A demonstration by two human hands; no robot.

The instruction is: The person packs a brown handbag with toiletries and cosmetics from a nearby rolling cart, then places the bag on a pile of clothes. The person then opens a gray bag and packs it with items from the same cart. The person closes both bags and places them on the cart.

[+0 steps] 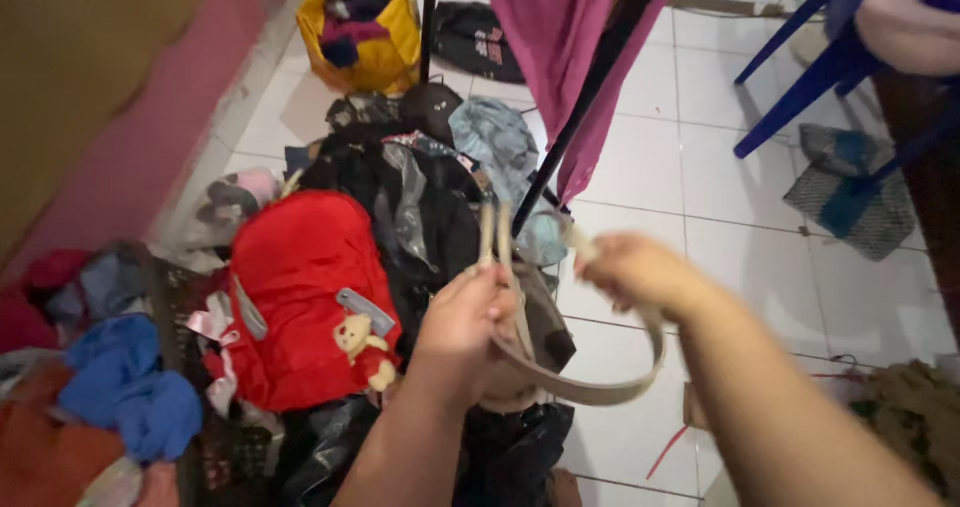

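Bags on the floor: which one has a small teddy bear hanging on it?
The red backpack, left of the left hand. A small teddy bear hangs on its front; the yellow bag farther back has none.

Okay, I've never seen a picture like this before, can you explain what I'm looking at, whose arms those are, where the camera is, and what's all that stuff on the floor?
There is no machine here. The single picture comes from a camera worn on a person's head, looking down, so the two bare arms reaching in from the bottom are that person's own.

The left hand and the right hand both hold a beige strap, which hangs in a loop between them. It seems to belong to a brownish bag just beneath, though that part is blurred.

Below lies a white tiled floor with a heap of things: a red backpack with a small teddy bear charm, dark clothes, a blue cloth and a yellow bag farther back. A magenta cloth hangs from above, and blue chair legs stand at upper right.
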